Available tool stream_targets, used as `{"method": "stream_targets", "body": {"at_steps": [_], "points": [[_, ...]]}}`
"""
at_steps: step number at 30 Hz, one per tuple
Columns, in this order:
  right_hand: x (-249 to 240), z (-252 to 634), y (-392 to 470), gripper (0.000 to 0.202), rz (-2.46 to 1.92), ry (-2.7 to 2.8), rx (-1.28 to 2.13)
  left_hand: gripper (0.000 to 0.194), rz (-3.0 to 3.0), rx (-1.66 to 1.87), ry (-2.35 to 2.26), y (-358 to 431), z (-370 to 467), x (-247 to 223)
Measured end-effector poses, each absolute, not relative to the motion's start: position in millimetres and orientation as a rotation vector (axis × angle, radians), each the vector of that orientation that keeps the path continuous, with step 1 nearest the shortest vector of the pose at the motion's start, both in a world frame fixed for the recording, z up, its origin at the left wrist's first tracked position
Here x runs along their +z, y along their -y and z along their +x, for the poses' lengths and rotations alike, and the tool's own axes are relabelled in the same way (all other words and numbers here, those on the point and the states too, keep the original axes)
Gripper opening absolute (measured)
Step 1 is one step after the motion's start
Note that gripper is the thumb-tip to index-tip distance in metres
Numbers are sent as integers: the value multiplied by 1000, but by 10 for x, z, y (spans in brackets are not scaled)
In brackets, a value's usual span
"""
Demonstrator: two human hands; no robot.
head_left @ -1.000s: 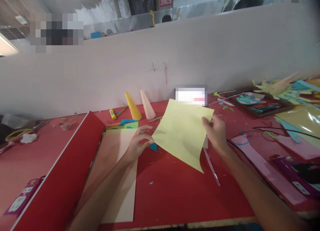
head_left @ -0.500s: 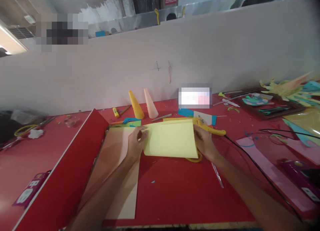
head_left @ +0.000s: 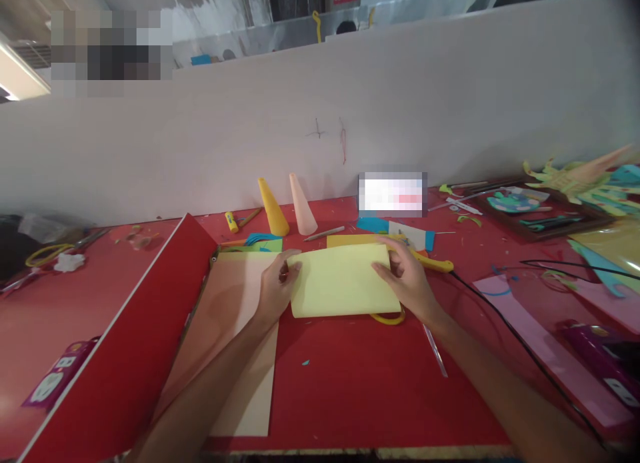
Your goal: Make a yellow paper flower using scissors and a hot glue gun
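Nearest, on the red table [head_left: 370, 399], at left: a pale board [head_left: 247, 383]. At right, a little farther: a clear stick [head_left: 435, 349], lying slantwise. Then, near the middle of the table and between both hands: the pale yellow sheet [head_left: 345, 283], doubled over, with the bend seemingly along its lower edge. At its upper left, the left hand [head_left: 277, 286], with thumb and forefinger in a grasp on the edge. At its upper right, the right hand [head_left: 407, 276], with thumb on the front face and other fingers at the top and behind, partly out of sight. Just changed: top edges brought closer together, right thumb now in front. By judgement, folding well under way, with edges being lined up; cannot tell if already creased. Compared with one second ago: no more a single open sheet with drooping corner, but a shorter doubled one. Uncovered also, just beyond: a yellow tool [head_left: 440, 264] with black cord. Farther, near the wall [head_left: 225, 129]: a yellow cone [head_left: 274, 209] and a pink cone [head_left: 303, 206], both standing as before.
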State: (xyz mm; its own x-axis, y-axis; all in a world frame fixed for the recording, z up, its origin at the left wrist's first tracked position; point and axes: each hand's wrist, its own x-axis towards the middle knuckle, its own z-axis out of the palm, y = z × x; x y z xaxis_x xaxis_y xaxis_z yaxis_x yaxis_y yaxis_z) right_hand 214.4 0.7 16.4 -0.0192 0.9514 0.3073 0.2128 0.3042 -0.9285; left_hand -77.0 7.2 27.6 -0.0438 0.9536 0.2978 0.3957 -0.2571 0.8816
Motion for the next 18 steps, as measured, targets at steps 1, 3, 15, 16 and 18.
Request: {"method": "stream_targets", "body": {"at_steps": [1,3,15,16,18], "points": [[160,2152,-15,42,-1143,1479,815,32,1668,1275,-1416,-86,-775,268],[144,2164,-24,32,-1169,1459,743,32,1654,1245,-1387,-110,-783,254],[135,2236,-59,29,-1227,1543,624,32,1698,1217,-1326,-85,-786,269],[132,2239,-62,29,-1226,1541,628,33,1697,1214,-1324,-86,-785,269],[129,2244,-64,28,-1220,1533,635,33,1697,1209,-1331,-88,-780,271]]}}
